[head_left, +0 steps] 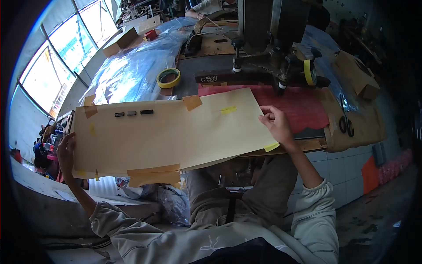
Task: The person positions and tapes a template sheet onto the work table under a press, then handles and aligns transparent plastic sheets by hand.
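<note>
A long cream-coloured sheet (171, 132), like card or thick paper, stretches across in front of me above my lap. My left hand (67, 152) is closed on its left edge, fingers partly behind it. At the right edge my right hand (277, 126) pinches the sheet between thumb and fingers. Three small dark rectangular pieces (132, 113) show near its upper left. Brown tape (192, 103) sits at the top edge, and a larger brown tape strip (154, 174) at the bottom edge. Yellow tape (271, 147) marks the lower right corner.
Beyond the sheet lies a red sheet (303, 108) under a dark machine bar (263, 79). A yellow tape roll (169, 78) rests on the bench; another roll (309, 72) hangs on the machine. Scissors (346, 125) lie right. Clear plastic (136, 64) covers the left. Another person's arm (202, 9) shows behind.
</note>
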Demonstrator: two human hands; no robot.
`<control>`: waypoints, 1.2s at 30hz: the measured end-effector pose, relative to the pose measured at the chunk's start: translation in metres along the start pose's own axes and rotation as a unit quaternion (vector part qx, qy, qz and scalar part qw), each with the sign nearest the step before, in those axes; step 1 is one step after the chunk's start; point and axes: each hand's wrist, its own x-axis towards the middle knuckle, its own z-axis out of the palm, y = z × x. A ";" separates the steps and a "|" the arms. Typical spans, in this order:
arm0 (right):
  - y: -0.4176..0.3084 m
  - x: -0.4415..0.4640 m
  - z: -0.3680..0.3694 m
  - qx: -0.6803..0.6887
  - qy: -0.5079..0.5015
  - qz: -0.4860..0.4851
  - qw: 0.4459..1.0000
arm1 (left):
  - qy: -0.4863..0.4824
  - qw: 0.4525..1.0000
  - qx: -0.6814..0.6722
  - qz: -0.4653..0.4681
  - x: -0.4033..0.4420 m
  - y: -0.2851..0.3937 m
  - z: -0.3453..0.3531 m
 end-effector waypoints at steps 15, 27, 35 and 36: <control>-0.031 0.049 0.099 -0.084 -0.075 -0.089 0.990 | 0.046 0.996 -0.042 -0.060 0.043 -0.069 -0.141; -0.012 0.093 0.112 -0.047 -0.081 -0.061 0.994 | 0.037 0.990 -0.123 -0.059 0.045 -0.061 -0.118; -0.002 0.104 0.098 -0.029 -0.084 -0.054 0.995 | 0.031 0.985 -0.142 -0.096 0.058 -0.052 -0.113; 0.001 0.105 0.097 -0.010 -0.079 -0.050 0.996 | 0.019 0.989 -0.125 -0.079 0.059 -0.055 -0.110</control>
